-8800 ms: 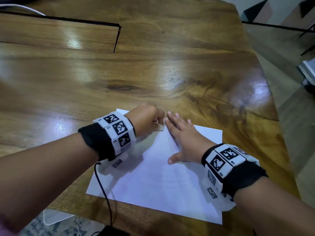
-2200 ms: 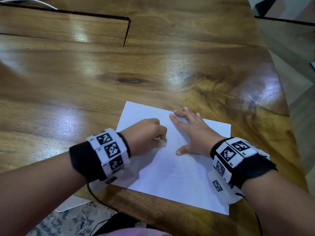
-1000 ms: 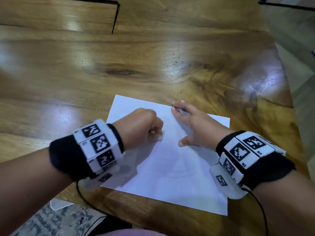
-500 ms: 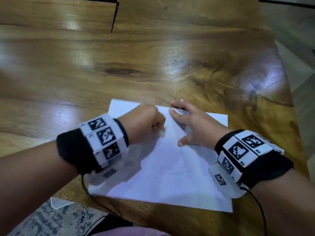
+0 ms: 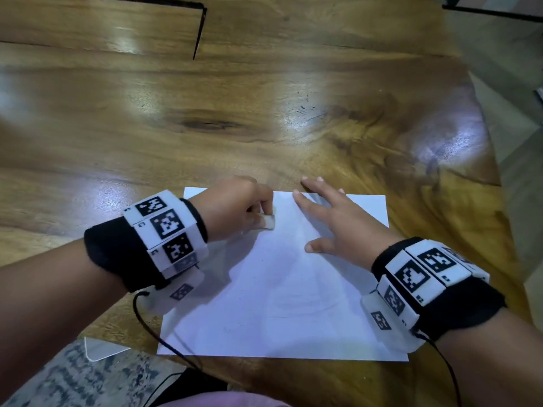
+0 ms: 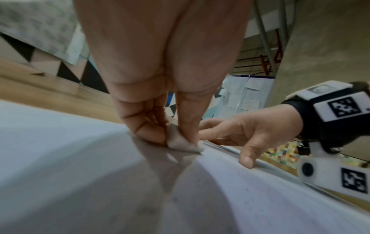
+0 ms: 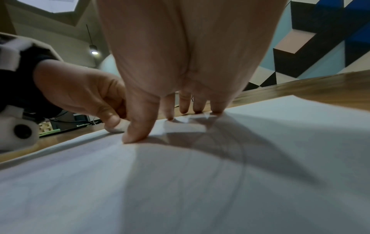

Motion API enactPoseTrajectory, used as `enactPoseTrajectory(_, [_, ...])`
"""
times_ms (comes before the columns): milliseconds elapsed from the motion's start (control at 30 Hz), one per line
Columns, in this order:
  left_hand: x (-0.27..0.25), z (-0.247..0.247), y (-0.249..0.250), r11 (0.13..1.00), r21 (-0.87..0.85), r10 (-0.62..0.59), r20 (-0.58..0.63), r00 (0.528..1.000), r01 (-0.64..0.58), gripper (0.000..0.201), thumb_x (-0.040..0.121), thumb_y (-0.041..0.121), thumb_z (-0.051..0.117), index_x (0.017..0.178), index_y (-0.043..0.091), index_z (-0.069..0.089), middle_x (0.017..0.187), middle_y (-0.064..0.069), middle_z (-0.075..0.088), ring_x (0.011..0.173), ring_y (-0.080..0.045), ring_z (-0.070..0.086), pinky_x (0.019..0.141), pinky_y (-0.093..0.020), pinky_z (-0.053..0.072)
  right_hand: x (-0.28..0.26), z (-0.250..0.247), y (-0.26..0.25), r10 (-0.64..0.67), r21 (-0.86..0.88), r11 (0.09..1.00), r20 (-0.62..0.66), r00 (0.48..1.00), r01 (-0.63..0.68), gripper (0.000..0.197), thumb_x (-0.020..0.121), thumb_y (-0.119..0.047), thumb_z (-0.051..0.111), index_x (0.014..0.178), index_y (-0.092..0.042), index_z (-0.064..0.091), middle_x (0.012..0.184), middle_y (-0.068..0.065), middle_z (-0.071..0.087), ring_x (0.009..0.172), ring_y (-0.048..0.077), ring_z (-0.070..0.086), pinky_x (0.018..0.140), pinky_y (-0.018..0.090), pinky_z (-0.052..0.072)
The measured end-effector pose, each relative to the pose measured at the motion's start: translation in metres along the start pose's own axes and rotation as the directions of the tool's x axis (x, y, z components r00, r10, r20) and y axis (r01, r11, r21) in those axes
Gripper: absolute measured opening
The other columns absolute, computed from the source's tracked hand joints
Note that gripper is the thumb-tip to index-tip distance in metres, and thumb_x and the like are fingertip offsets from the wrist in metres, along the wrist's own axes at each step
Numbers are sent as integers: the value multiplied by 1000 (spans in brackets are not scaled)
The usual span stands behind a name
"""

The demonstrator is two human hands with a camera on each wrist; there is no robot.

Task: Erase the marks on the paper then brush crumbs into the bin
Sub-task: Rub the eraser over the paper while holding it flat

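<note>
A white sheet of paper (image 5: pixel 282 304) lies on the wooden table (image 5: pixel 264 113) near its front edge. Faint curved pencil lines (image 7: pixel 220 166) show on it. My left hand (image 5: pixel 235 207) pinches a small pale eraser (image 5: pixel 269 222) between thumb and fingers and presses it on the sheet's upper part. In the left wrist view the eraser (image 6: pixel 180 141) sits flat on the paper (image 6: pixel 80 158). My right hand (image 5: pixel 335 221) lies open just right of it, fingers spread, fingertips (image 7: pixel 184 109) holding down the sheet's far edge. No bin is in view.
A dark slot (image 5: pixel 199 30) cuts the tabletop at the back left. The table's right edge (image 5: pixel 484 127) drops to the floor. Below the front edge lie a patterned rug (image 5: pixel 73 383) and a white flat object (image 5: pixel 100 349). Black wrist cables (image 5: pixel 164 342) trail over the near edge.
My left hand has kept rubbing the eraser back and forth over the sheet's upper middle. The paper has slid and turned slightly. My right hand's fingers now spread wider at the far edge.
</note>
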State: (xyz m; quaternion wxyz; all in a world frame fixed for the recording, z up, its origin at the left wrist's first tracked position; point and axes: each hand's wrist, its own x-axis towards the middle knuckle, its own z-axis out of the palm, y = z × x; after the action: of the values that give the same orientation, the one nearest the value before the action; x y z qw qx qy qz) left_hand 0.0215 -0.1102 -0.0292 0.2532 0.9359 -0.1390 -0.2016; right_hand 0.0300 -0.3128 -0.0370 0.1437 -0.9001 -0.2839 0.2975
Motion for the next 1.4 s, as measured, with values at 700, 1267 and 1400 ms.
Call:
enactPoseTrajectory(700, [-54,29,-25,992,-10,125,-63,990,-125,19,80,10,49,92,17,62,142,-1,41,136,-21,27,108,-30,20,-15,15,-17,270,-195,951,145,952,-240,122,65,-73,62,133,-46,-35,136,-8,-54,131,22,-45,102,70,-13])
enactPoseTrajectory(1267, [15,-14,3,993,2,-112,-244,963,116,24,75,23,70,96,12,66,82,-5,63,76,-20,54,67,-22,33,1,11,-29,41,-85,996,35,999,-38,120,72,-54,71,149,-18,-13,155,-11,-17,142,10,-23,117,38,-14])
enactPoseTrajectory(1400, [27,-14,7,993,36,-105,-233,967,116,14,75,19,69,85,9,67,75,-3,58,73,-18,50,66,-25,37,1,12,-29,38,-79,996,26,999,-36,120,72,-54,72,149,-19,-13,155,-11,-16,142,10,-23,117,37,-13])
